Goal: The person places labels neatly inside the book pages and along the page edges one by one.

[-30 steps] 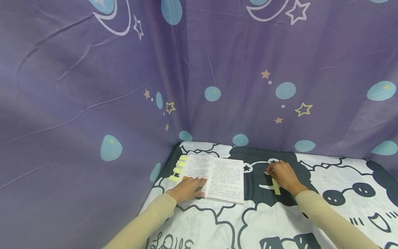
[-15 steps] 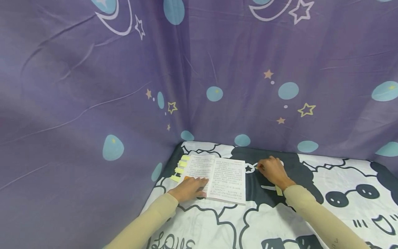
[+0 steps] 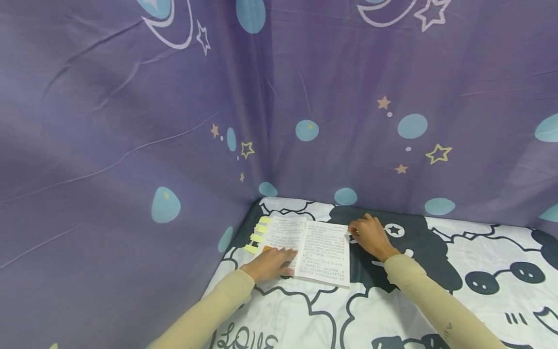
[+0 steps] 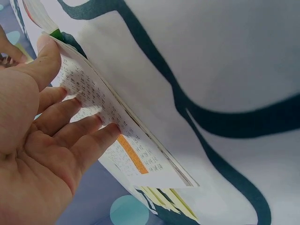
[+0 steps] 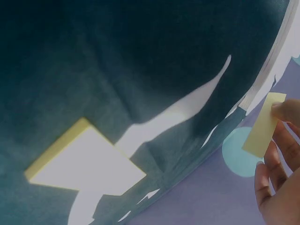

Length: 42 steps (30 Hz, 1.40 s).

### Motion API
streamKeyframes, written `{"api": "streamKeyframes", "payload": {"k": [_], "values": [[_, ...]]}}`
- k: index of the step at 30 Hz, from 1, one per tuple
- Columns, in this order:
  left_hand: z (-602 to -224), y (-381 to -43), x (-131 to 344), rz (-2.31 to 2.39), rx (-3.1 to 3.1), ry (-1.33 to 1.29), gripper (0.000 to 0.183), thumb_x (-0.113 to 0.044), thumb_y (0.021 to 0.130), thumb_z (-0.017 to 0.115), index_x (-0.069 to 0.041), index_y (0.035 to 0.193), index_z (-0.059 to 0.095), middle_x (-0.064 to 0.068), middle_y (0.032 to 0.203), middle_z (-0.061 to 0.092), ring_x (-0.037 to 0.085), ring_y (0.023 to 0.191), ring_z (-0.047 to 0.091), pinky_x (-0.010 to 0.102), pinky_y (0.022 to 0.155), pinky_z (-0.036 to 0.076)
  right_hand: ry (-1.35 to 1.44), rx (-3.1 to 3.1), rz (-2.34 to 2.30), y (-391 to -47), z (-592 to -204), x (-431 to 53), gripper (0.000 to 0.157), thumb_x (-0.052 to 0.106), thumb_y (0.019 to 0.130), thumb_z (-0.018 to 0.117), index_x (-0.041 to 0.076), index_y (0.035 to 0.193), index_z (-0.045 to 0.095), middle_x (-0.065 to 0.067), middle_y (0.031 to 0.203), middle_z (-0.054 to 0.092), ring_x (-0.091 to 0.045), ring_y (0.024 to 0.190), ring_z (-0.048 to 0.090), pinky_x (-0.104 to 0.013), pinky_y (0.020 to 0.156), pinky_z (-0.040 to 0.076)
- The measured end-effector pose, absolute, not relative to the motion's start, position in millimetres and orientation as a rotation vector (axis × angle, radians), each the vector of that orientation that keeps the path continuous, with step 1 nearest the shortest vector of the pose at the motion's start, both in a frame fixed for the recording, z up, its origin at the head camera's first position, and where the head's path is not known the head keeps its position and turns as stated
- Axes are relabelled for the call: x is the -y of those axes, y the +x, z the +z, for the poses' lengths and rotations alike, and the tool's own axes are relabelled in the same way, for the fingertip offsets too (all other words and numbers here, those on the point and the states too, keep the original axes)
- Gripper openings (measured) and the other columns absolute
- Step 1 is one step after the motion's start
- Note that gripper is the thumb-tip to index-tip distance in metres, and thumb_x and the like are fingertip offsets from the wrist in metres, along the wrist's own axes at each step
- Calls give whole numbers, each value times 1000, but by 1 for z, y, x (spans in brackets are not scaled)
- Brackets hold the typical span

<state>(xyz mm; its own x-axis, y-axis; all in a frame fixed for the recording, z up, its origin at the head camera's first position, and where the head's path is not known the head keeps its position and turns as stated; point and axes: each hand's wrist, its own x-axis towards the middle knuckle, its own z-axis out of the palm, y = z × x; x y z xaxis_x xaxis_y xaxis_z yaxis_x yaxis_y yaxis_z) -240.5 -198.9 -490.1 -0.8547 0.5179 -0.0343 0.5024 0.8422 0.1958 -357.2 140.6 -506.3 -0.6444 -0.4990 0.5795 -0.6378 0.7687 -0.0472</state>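
An open book [image 3: 324, 252] lies on the patterned cloth, with printed text on both pages. My left hand [image 3: 269, 265] rests on the lower left page, fingers extended, the thumb by the bottom edge. Near its fingertips, an orange strip [image 4: 133, 153] marks the page. Between thumb and fingers, my right hand [image 3: 370, 237] pinches a yellow sticky note [image 5: 265, 125] beside the upper right edge of the book. A pad of yellow sticky notes [image 5: 86, 161] sits on the dark part of the cloth in the right wrist view; my right arm mostly hides it from the head view.
Several yellow tabs [image 3: 256, 238] stick out from the book's left edge. The black and white cartoon cloth [image 3: 301, 315] spreads under everything. Purple curtain-like fabric [image 3: 340, 160] with stars and moons rises behind and to the left.
My right hand has moved left from the sticky-note pad to the book's upper right edge, carrying a sticky note. The left hand stays on the page. The head view has shifted slightly.
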Motion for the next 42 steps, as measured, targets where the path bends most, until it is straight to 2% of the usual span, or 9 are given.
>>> {"api": "streamKeyframes", "payload": {"k": [21,32,37,42], "values": [[-492,-241,200,277,-2933,815,72,-44,93,69,-8,152,50,10,152,52,32,140,50,41,115,43,910,2526,204,-354,-511,-130,12,6,85,82,17,91,81,2,85,77,-18,76,45,-40,70,39],[-493,-240,200,280,-2925,817,72,-45,94,68,-7,153,49,10,153,51,31,141,49,41,116,42,973,2466,129,-349,-512,-132,14,7,82,85,19,89,83,2,90,77,-20,83,48,-42,72,39],[-492,-241,201,276,-2931,826,72,-45,94,68,-7,152,50,10,152,52,32,140,49,40,116,42,1044,2424,3,-346,-511,-131,16,3,83,82,16,91,84,-4,96,75,-25,87,49,-45,71,39],[-491,-241,200,288,-2922,803,72,-44,94,68,-7,153,49,10,153,51,31,141,48,41,116,41,1066,2457,-101,-340,-510,-126,10,4,89,75,6,96,82,-7,92,65,-28,87,46,-46,71,39]]}}
